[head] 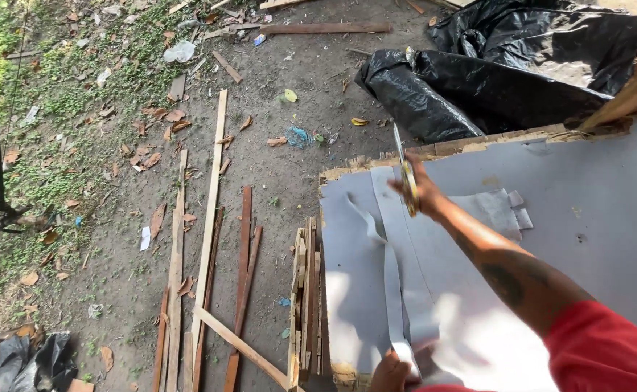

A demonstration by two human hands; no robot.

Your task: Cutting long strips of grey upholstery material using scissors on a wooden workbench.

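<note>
The right hand (421, 190) closes around a utility knife (405, 174), raised over the grey board (587, 218). The left hand (391, 372) pinches a long cut grey strip (389, 283) at the board's near edge. Left of the board lie wooden slats (210, 218) (scattered on dirt); beyond it, a black plastic sheet (492, 80).

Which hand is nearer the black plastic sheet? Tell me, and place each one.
Right. The right hand, holding a utility knife, is raised over the far edge of the grey board, just short of the black plastic sheet. The left hand pinches a grey strip at the board's near edge.
</note>
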